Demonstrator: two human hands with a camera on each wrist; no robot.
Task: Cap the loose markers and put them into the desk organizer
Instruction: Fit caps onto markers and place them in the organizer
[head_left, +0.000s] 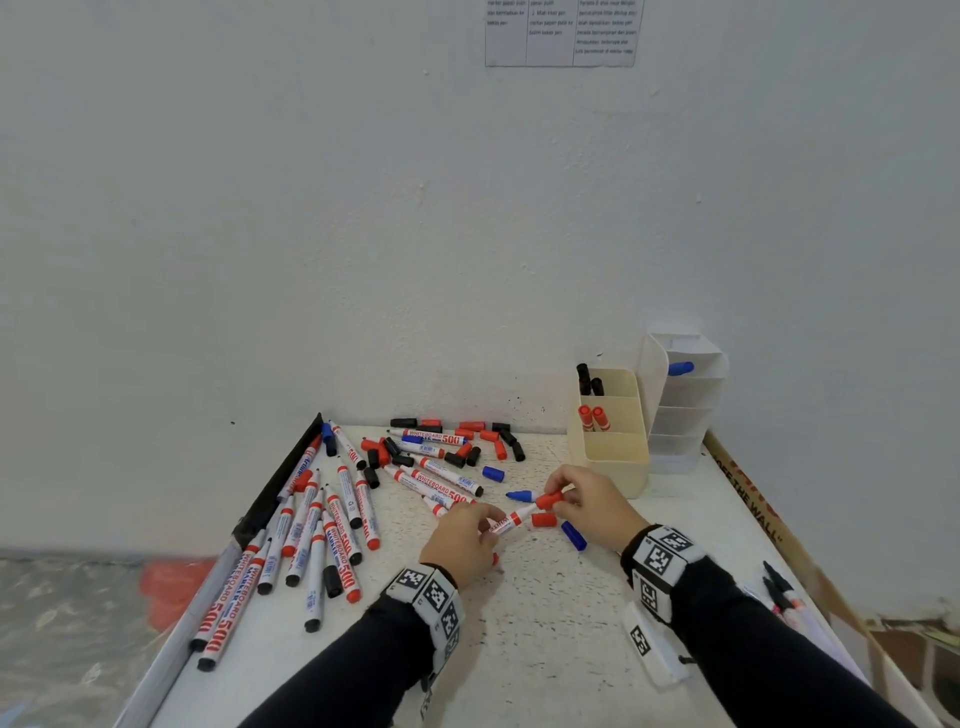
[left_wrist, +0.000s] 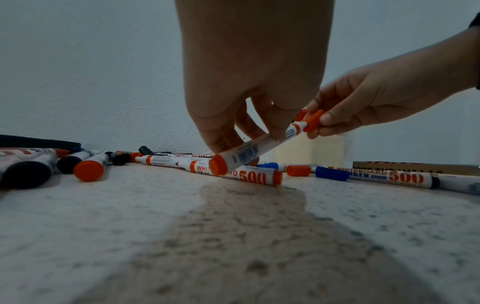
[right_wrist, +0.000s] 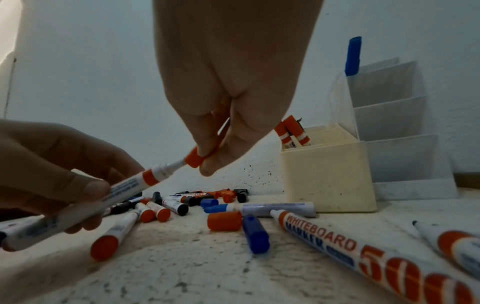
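Note:
My left hand (head_left: 467, 530) grips the white barrel of a red whiteboard marker (head_left: 511, 521) just above the table. My right hand (head_left: 582, 499) pinches a red cap (head_left: 549, 500) that sits over the marker's tip. In the right wrist view the cap (right_wrist: 200, 156) covers the tip, with a stretch of white neck showing below it. The left wrist view shows the marker (left_wrist: 249, 152) tilted up toward the cap (left_wrist: 313, 120). The cream desk organizer (head_left: 615, 457) stands at the back right, holding two black and two red markers (head_left: 592, 418).
Several loose markers (head_left: 322, 525) lie at the left and loose caps (head_left: 467, 441) at the back. A red cap (head_left: 544, 519) and a blue cap (head_left: 573, 535) lie under my hands. A clear tiered organizer (head_left: 685, 400) holds a blue marker. More markers (head_left: 779, 592) lie at the right edge.

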